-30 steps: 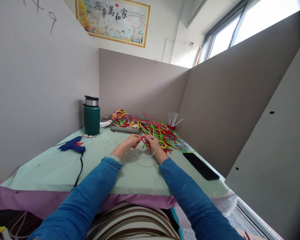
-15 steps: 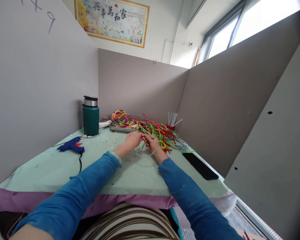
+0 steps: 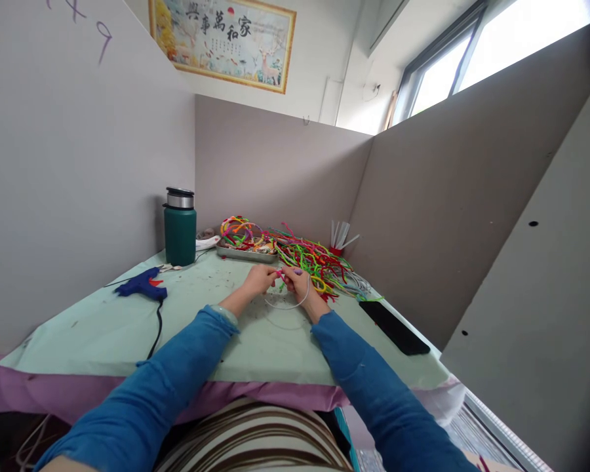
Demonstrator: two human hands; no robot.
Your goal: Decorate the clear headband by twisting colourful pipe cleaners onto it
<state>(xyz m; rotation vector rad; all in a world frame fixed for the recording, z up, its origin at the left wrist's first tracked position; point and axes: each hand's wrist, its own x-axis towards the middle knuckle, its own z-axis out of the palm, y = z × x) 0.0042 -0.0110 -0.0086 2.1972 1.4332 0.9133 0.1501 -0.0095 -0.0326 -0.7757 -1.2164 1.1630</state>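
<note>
Above the middle of the table, my left hand and my right hand are close together. Between the fingertips runs a short pink pipe cleaner; my left hand pinches its end. A thin pale hoop curves below, with its right side passing up into my right hand, whose fingers are closed on it. A bit of purple shows at the right fingers, too small to make out. How the pink strand meets the hoop is hidden by the fingers.
Behind my hands lies a pile of coloured pipe cleaners, beside a metal tray. Glue sticks stand at the back. A blue glue gun and a green bottle are left; a black flat slab is right.
My left hand has moved slightly down and left, opening a small gap to the right hand where the pink strand shows. My right hand has hardly moved.
</note>
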